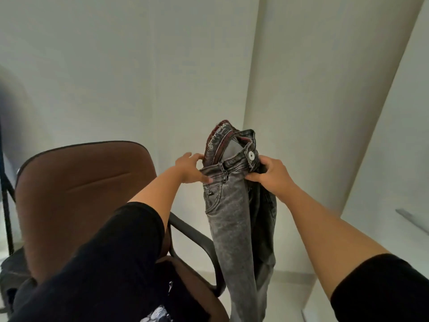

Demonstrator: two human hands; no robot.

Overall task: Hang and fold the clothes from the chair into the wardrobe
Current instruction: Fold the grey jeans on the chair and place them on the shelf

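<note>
I hold a pair of grey acid-washed jeans [234, 219] up in the air by the waistband, legs hanging straight down. My left hand [191, 169] grips the waistband's left side. My right hand [272, 175] pinches the right side just below the white button. The waistband is open and shows a dark red inner lining. A brown office chair [76, 194] stands at the left, below my left arm. On its seat lies a black garment [176, 298] with a white print, partly hidden by my sleeve.
A white wall fills the background, with a white column [313, 112] behind the jeans. A white panel with a metal handle [411, 219] is at the right edge. The chair's dark armrest [197, 242] curves close to the hanging jeans. A dark stand [7, 205] rises at far left.
</note>
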